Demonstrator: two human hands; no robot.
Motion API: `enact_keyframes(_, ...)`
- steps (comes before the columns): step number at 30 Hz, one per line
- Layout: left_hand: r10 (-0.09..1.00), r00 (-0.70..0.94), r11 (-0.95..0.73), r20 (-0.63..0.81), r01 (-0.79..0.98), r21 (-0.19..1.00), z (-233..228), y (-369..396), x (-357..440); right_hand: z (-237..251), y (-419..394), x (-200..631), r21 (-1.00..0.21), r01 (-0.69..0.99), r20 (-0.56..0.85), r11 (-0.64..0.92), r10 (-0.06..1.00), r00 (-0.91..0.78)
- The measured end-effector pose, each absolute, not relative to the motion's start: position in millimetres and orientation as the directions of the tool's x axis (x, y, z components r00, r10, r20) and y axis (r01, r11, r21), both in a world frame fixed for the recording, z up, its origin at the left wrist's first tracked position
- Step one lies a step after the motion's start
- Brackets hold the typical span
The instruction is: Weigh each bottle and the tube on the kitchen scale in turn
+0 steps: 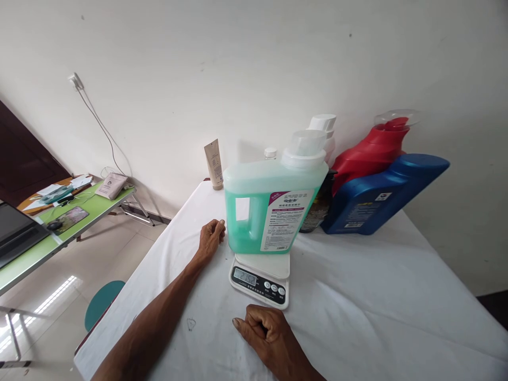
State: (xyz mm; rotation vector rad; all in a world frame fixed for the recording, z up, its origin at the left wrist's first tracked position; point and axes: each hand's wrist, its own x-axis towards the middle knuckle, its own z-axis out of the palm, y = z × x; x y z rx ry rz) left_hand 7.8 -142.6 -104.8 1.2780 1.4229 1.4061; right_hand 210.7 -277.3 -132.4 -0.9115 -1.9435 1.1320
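Note:
A clear plastic jug (246, 182) of green liquid, with a white label and a translucent cap, stands upright on a white digital kitchen scale (260, 284). The scale's display appears to read 2152. My left hand (211, 239) rests on the tablecloth just left of the jug, its fingers curled in and nothing seen in them. In front of the scale, my right hand (270, 334) lies loosely closed on the cloth, thumb pointing left, holding nothing visible. Neither hand grips the jug.
Behind the jug stand a blue bottle (369, 198), a red bottle (369, 148), a dark bottle (317, 209) and white-capped ones, partly hidden. A beige tube (215, 165) stands near the wall. Left are a green table (85, 211) with a laptop (19, 233) and a teal stool (101, 304).

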Motion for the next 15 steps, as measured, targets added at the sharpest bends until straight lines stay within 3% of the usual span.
enact_keyframes(5,0.940,-0.305,-0.139,0.151,0.062,0.988,-96,-142,10,-133,-278,211,-0.903,0.227,0.211,0.365,0.836,-0.506)
enact_keyframes(9,0.811,-0.390,-0.411,0.436,0.149,0.899,-48,-155,18,-133,-278,211,-0.897,0.234,0.217,0.375,0.835,-0.506)
enact_keyframes(12,0.803,-0.218,-0.522,0.555,0.194,0.830,-6,-163,30,-132,-278,211,-0.899,0.252,0.197,0.359,0.843,-0.500)
enact_keyframes(15,0.896,-0.019,-0.440,0.444,0.112,0.891,14,-160,44,-131,-278,211,-0.906,0.255,0.176,0.338,0.849,-0.498)
